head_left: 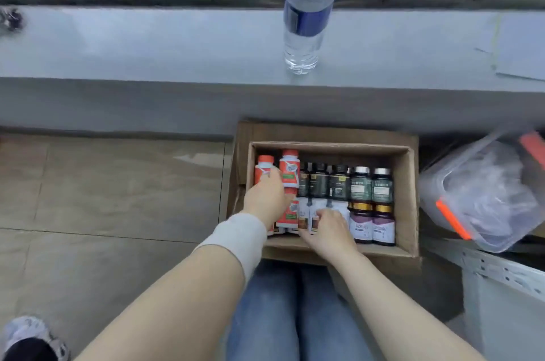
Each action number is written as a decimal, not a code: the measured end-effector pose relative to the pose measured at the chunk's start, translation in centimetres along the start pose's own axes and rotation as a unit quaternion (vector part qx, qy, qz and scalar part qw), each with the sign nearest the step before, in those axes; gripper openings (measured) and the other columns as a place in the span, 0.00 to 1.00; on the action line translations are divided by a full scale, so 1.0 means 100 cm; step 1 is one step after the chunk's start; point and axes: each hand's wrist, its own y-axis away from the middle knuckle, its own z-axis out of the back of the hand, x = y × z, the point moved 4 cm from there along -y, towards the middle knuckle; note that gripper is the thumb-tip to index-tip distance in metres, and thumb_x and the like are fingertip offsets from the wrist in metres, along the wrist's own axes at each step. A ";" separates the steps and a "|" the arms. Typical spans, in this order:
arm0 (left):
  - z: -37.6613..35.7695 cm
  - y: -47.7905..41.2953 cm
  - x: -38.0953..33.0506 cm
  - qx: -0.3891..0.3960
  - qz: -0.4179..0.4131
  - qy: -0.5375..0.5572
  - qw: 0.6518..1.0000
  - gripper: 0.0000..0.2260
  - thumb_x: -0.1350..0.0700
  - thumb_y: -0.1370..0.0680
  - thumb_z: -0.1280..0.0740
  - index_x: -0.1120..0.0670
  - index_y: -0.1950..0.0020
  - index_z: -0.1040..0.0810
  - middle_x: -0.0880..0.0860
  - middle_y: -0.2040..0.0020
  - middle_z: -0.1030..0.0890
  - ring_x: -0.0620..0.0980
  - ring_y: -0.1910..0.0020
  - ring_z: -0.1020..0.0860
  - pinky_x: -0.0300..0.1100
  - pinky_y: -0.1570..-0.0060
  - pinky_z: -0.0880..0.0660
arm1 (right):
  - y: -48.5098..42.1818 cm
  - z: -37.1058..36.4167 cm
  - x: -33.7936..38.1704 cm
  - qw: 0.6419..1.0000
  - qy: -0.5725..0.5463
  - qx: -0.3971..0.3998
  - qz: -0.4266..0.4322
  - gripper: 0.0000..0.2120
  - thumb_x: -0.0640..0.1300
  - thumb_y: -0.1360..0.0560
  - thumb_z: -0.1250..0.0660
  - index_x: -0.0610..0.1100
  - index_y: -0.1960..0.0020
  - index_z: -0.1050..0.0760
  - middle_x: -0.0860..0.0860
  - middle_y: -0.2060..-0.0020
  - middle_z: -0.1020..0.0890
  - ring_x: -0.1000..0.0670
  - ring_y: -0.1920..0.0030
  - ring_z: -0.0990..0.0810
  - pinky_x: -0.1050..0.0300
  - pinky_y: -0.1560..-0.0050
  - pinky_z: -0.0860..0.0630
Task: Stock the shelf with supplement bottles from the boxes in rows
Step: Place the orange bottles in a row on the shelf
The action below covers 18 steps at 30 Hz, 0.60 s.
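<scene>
An open cardboard box (408,192) on the floor holds rows of supplement bottles. Orange-capped white bottles (290,171) stand at its left, dark bottles (337,185) in the middle back, silver-capped green ones (382,186) at the back right, gold-capped purple ones (383,226) at the front right. My left hand (267,198) reaches into the box's left side and its fingers curl round an orange-capped bottle (263,167). My right hand (328,230) is at the front middle, its fingers curled onto a white bottle (314,214).
A grey ledge (147,45) runs below a barred window, with a clear water bottle (305,21) standing on it. A clear plastic bin with orange clips (483,195) lies tilted right of the box. A metal frame (501,272) is at lower right. Tiled floor (118,198) spreads left.
</scene>
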 end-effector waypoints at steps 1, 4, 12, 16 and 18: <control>-0.003 -0.017 -0.003 -0.019 -0.001 -0.004 1.000 0.21 0.51 0.22 0.37 0.55 0.31 0.37 0.56 0.35 0.27 0.56 0.41 0.23 0.49 0.47 0.26 | -0.016 -0.009 -0.001 1.000 -0.021 0.007 -0.005 0.31 0.58 0.30 0.32 0.42 0.33 0.33 0.45 0.35 0.29 0.45 0.34 0.31 0.51 0.37 0.30; -0.008 -0.054 -0.009 -0.075 -0.007 -0.024 0.997 0.17 0.54 0.21 0.38 0.56 0.34 0.36 0.58 0.38 0.26 0.59 0.42 0.23 0.48 0.50 0.26 | -0.051 -0.033 0.001 0.999 -0.042 0.024 -0.004 0.33 0.58 0.30 0.32 0.42 0.32 0.35 0.45 0.34 0.31 0.45 0.33 0.32 0.51 0.36 0.31; -0.033 -0.085 -0.016 -0.091 0.019 -0.007 0.996 0.25 0.55 0.24 0.33 0.61 0.32 0.40 0.62 0.35 0.32 0.61 0.40 0.25 0.48 0.47 0.26 | -0.073 -0.061 0.009 0.992 -0.113 -0.043 -0.028 0.34 0.56 0.32 0.29 0.40 0.34 0.35 0.44 0.36 0.31 0.43 0.35 0.31 0.50 0.40 0.30; -0.036 -0.089 -0.017 -0.062 0.039 -0.029 0.997 0.28 0.50 0.27 0.29 0.61 0.34 0.36 0.60 0.34 0.34 0.58 0.40 0.27 0.47 0.45 0.27 | -0.074 -0.068 0.010 0.984 -0.168 -0.010 -0.049 0.34 0.52 0.32 0.27 0.38 0.34 0.36 0.43 0.34 0.34 0.43 0.32 0.34 0.50 0.37 0.31; -0.036 -0.088 -0.018 -0.063 0.029 -0.057 0.996 0.27 0.49 0.27 0.30 0.60 0.34 0.35 0.59 0.34 0.34 0.58 0.41 0.25 0.47 0.45 0.27 | -0.072 -0.070 0.007 0.984 -0.173 0.007 -0.050 0.33 0.52 0.33 0.27 0.38 0.35 0.35 0.43 0.36 0.33 0.43 0.33 0.35 0.51 0.37 0.32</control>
